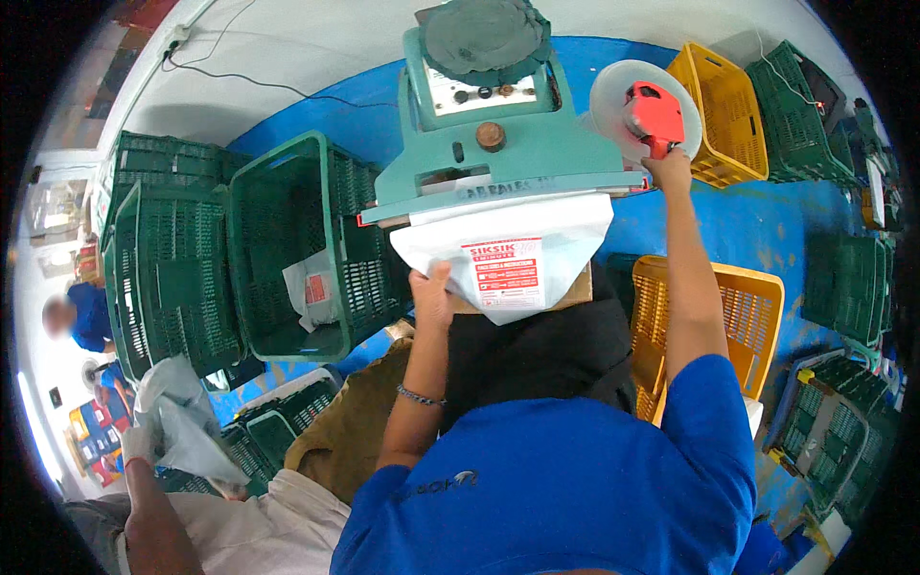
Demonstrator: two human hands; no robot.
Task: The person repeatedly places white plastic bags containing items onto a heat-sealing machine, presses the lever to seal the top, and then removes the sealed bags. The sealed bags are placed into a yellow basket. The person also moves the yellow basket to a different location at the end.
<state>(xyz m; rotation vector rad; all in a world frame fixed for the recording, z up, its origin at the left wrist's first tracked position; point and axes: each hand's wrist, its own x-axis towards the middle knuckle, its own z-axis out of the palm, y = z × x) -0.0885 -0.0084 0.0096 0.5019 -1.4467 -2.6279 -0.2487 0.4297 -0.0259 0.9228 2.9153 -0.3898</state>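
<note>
A teal-green metal sealing machine (pixel 498 144) stands against a white wall, with a round grey pad on its top and a brown knob on its front. Under its lower edge hangs a white plastic pouch with a red and white printed label (pixel 506 257), its upper end caught at the machine's slot and its lower end lying on a brown cardboard sheet (pixel 575 290) over a black cloth-covered surface (pixel 546 355).

The left hand (pixel 431 292) grips the pouch's lower left edge — fingers closed over the plastic, thumb on top. The right hand (pixel 669 171) is raised to the machine's right side, closed around the handle of a red plastic label gun (pixel 655 115), which sits in front of a round translucent white disc (pixel 613 91).

The floor (pixel 757 225) is painted blue, scuffed in places. To the left, dark green plastic lattice crates (pixel 172 259) are stacked on their sides; the nearest one (pixel 297 259) holds another white labelled pouch (pixel 314 287). Yellow plastic lattice crates stand to the right — one (pixel 728 110) by the wall, one (pixel 738 316) just beside the black surface. More green crates (pixel 843 278) line the right rim. A black cable (pixel 259 81) runs along the wall.

At lower left, another person's gloved hand (pixel 139 443) holds a crumpled white plastic bag (pixel 182 422); a further person in blue sits at the far left.
</note>
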